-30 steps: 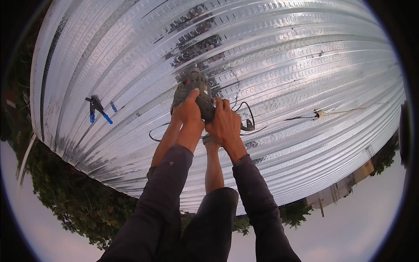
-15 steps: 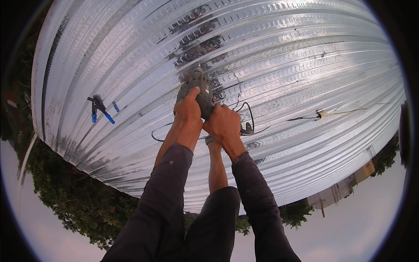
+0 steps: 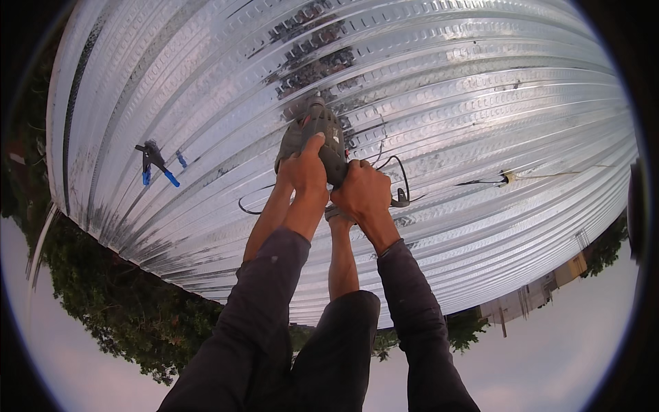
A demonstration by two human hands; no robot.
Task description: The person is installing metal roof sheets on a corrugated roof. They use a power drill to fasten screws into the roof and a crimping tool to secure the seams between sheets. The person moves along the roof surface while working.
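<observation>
A dark grey power drill (image 3: 324,144) is held in both hands, its chuck (image 3: 316,101) pointing away from me over a ribbed metal sheet (image 3: 453,130). My left hand (image 3: 305,175) wraps the drill's body from the left, thumb along its top. At the rear end, my right hand (image 3: 364,190) is closed round the grip, which its fingers mostly hide. The drill tip lies at a dark-stained strip (image 3: 312,51) of the sheet; I cannot tell whether it touches. A black cable (image 3: 405,177) loops out to the right of my right hand.
A black spring clamp with blue tips (image 3: 156,165) lies on the sheet at left. To the right, a pale plug connection (image 3: 507,177) joins a dark cord and a light one. Trees (image 3: 130,316) stand beyond the sheet's lower left edge, buildings (image 3: 528,295) at lower right.
The drill and both hands have shifted slightly to the right in the picture. The drill is still gripped in both hands, and the clamp lies as before.
</observation>
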